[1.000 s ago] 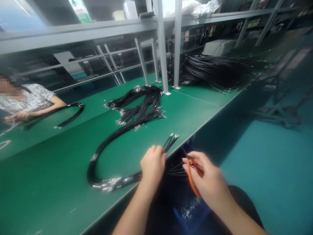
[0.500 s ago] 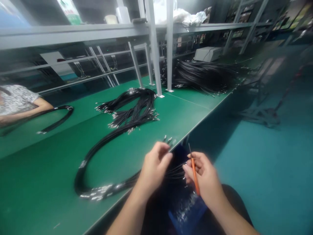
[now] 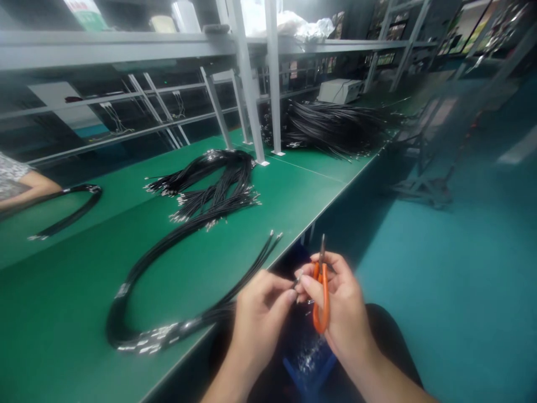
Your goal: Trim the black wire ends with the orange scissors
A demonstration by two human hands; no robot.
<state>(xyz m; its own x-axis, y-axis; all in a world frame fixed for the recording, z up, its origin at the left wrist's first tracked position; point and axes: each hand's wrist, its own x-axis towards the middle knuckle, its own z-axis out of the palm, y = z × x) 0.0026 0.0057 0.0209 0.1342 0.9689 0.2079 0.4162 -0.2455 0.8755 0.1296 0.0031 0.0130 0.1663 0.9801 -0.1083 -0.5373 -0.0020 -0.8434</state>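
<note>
Left hand and right hand nearly meet, fingers curled.

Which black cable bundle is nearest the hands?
The large C-shaped bundle reaching off the green table: it alone runs up to the left hand; the others lie farther off.

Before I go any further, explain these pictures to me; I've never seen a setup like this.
No machine here, just a person's left hand and right hand, filmed by a camera worn on the head, looking forward and down. The right hand holds an orange-handled tool, its metal tip pointing away; the left hand pinches a thin dark cable end right beside the right hand's fingers. On the green table lies a curved bundle of black cables, with a larger cable heap farther back.
</note>
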